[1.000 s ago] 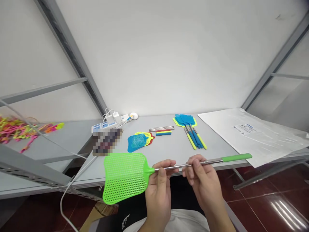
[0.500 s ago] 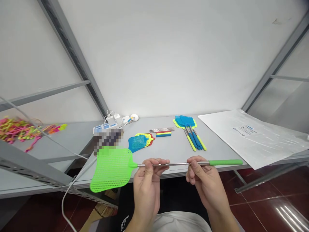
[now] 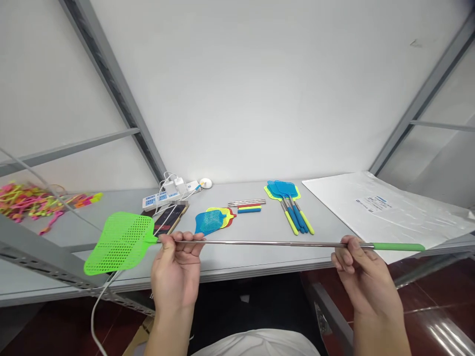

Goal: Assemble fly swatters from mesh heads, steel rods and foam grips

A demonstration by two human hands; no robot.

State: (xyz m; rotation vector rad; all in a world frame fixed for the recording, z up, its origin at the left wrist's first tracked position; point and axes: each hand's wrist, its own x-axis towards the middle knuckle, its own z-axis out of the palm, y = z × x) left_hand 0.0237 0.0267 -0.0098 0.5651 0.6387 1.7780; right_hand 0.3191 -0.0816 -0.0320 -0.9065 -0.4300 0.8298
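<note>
A green fly swatter [image 3: 120,243] with a long thin metal telescopic rod is held level in front of me, above the table's front edge. My left hand [image 3: 177,269] is closed on the rod just beside the perforated green head. Near the green grip at the other end, my right hand [image 3: 365,277] pinches the rod between thumb and fingers. Beyond my hands lie loose blue, yellow and red swatter heads [image 3: 211,220], several metal rods [image 3: 247,202] and coloured grips [image 3: 249,209]. Farther right is a bundle of blue and yellow-green swatters [image 3: 291,205].
A power strip [image 3: 160,200] with chargers and cables stands at the back left, with a phone [image 3: 171,218] before it. A white package [image 3: 389,207] covers the right side. Bright tangled pieces [image 3: 31,201] lie far left. Grey shelf posts [image 3: 122,99] frame the table.
My hands have moved apart, left hand leftward and right hand rightward. The swatter's rod has become much longer, and its green head has shifted left.
</note>
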